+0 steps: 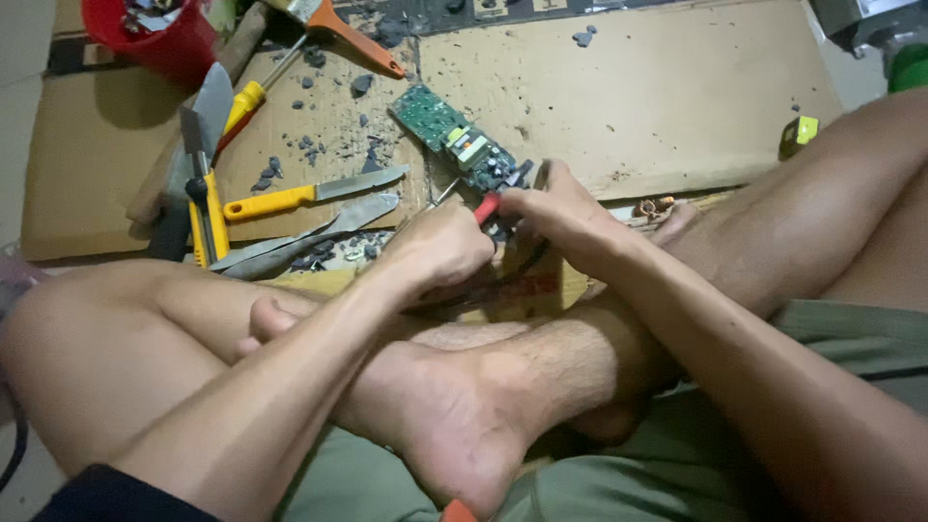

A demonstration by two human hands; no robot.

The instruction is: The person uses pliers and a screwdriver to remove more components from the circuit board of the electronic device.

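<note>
A green circuit board lies on brown cardboard in front of my crossed legs. My right hand is closed around a red-handled tool whose dark tip meets the board's near end. My left hand is curled beside it, fingers closed over something I cannot make out, possibly a thin metal rod sticking out above the knuckles. The two hands almost touch.
Yellow-handled knives, a yellow utility cutter, grey blades and an orange-handled tool lie at the left among dark debris. A red bucket stands at the top left. A small yellow object sits at the right.
</note>
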